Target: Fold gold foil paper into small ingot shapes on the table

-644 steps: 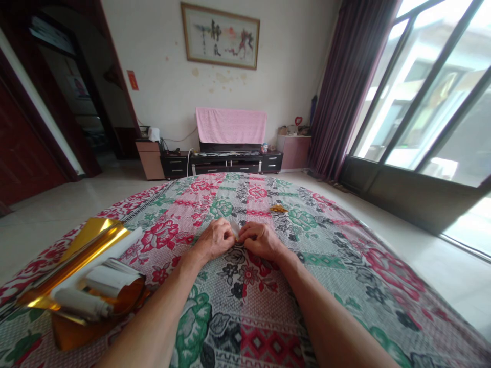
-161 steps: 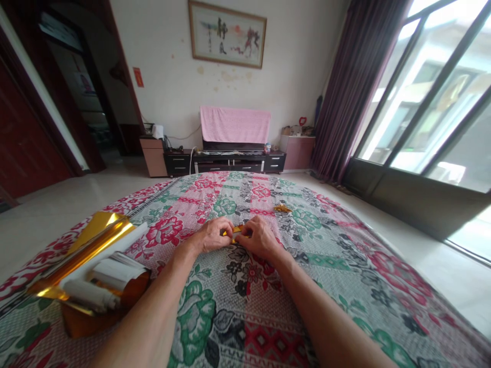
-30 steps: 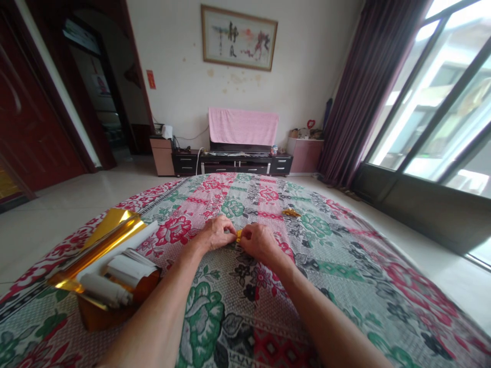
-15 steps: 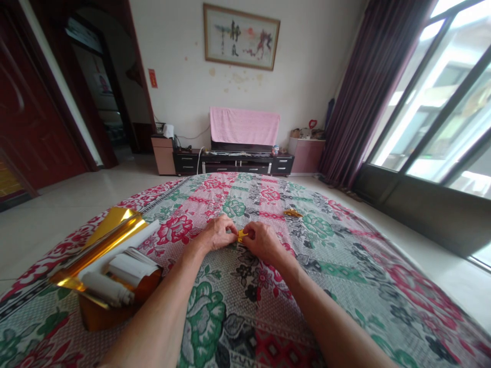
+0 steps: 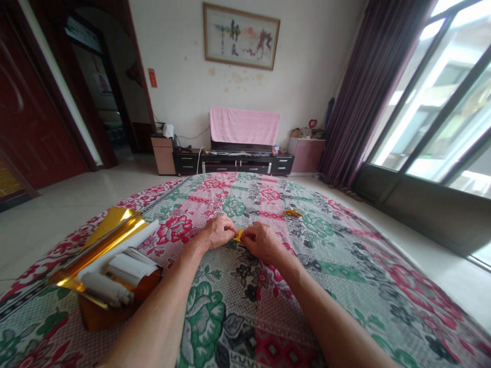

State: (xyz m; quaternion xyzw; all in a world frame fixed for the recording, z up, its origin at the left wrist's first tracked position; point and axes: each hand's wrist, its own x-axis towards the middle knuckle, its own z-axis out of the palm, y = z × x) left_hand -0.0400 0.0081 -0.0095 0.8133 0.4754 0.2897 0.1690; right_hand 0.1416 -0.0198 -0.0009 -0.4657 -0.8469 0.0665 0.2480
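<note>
My left hand and my right hand meet near the middle of a flowered cloth. Between them is a small piece of gold paper, pinched by the fingers of both. Its lower part lies close to the cloth, and the fingertips cover much of it. Beyond my right hand, a small crumpled gold piece rests on the cloth.
On the left stands a gold container holding white rolls and a shiny gold sheet roll. Further off are a low black cabinet, a pink cloth and a dark curtain.
The fingers of both hands have shifted slightly on the gold paper. Less of it shows between them, and it looks lower and flatter.
</note>
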